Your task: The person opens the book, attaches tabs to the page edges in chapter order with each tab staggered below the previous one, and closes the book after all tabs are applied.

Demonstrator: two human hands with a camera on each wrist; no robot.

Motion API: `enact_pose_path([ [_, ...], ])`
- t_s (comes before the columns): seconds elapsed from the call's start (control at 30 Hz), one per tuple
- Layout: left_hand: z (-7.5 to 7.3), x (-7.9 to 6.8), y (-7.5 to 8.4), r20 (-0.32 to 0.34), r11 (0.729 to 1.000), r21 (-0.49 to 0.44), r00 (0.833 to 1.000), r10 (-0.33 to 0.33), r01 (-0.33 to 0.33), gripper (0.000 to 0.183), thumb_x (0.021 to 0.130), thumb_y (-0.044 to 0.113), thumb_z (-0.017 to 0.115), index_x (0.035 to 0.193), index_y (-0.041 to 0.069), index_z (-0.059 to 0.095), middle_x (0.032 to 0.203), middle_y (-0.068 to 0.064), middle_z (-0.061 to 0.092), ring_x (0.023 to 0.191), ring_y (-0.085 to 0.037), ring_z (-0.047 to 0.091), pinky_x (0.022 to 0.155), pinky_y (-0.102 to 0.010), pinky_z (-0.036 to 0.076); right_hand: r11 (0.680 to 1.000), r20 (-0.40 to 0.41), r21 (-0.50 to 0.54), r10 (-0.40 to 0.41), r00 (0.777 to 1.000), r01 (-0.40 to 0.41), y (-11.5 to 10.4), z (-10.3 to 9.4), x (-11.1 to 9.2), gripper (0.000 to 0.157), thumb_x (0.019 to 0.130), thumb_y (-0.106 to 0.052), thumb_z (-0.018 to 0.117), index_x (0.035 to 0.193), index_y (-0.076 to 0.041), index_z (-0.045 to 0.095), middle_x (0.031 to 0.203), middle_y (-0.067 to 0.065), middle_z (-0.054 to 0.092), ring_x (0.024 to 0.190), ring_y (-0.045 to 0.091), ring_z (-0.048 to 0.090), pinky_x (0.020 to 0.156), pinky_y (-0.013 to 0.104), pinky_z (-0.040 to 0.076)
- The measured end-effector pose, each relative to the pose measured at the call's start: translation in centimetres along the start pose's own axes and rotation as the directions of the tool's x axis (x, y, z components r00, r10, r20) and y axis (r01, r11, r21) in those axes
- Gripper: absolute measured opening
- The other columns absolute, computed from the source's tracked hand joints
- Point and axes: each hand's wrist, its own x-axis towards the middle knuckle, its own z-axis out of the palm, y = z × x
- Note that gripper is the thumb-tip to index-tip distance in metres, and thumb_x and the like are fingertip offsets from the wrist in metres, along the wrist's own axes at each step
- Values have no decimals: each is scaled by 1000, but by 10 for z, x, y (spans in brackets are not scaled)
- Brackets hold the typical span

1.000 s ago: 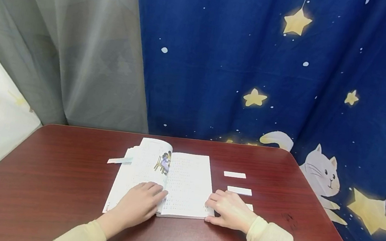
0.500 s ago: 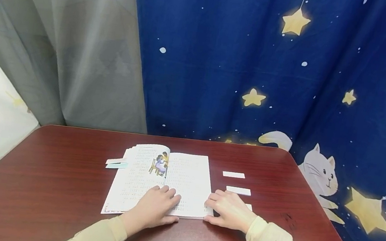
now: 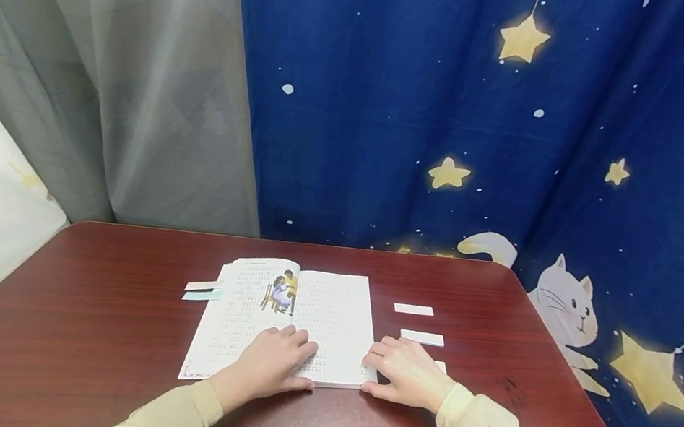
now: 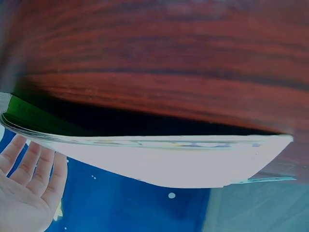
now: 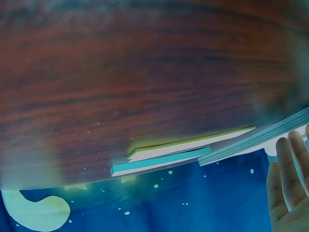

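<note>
A thick open book [image 3: 334, 314] lies on the table in the head view, a colour drawing on its left page. My left hand [image 3: 271, 363] rests across the lower part of the book by the spine, fingers extended over the page and thumb along the front edge. At the lower right corner, my right hand [image 3: 403, 374] lies on the book's edge, fingertips on the page and thumb by the front. Out of the left side stick a white paper strip [image 3: 202, 286] and a light blue strip [image 3: 201, 294]. In the right wrist view, my right fingers [image 5: 288, 169] look fairly straight.
Right of the book lie a white strip [image 3: 414, 310] and a second, thicker-looking strip [image 3: 423, 338]. A third strip [image 3: 441, 367] is partly hidden behind my right hand. Around them is the dark red tabletop [image 3: 125, 307], with a grey curtain [image 3: 182, 89] and a blue starry curtain [image 3: 382, 117] behind.
The raised left page has come down flat, showing its drawing fully and both strips at the left. My left hand moved right onto the spine area, then slightly back left. My right hand stayed put.
</note>
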Motion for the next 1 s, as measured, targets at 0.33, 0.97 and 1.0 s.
enact_pose_path([
  [0.33,0,0,-4,-1,997,-77,1000,-29,28,52,65,59,62,93,15,61,76,4,50,64,-13,47,46,-26,38,1000,-14,8,-3,1000,3,1,2,-1,26,74,-43,63,83,-18,63,76,-9,54,65,9,46,52,23,38],
  [0.97,-3,-4,-13,-44,983,-181,999,-13,5,52,67,53,64,103,15,59,89,3,52,74,-13,51,50,-29,42,1000,-43,-4,-25,999,25,3,5,-3,29,70,-45,65,83,-19,62,77,-10,54,66,9,46,52,23,38],
  [1.0,-4,-4,-13,-52,984,-180,999,-3,-7,51,68,52,65,103,15,58,91,3,53,76,-13,52,50,-29,43,1000,-43,-3,-24,999,24,3,5,-3,30,71,-46,65,83,-19,63,77,-10,54,66,9,46,52,23,38],
])
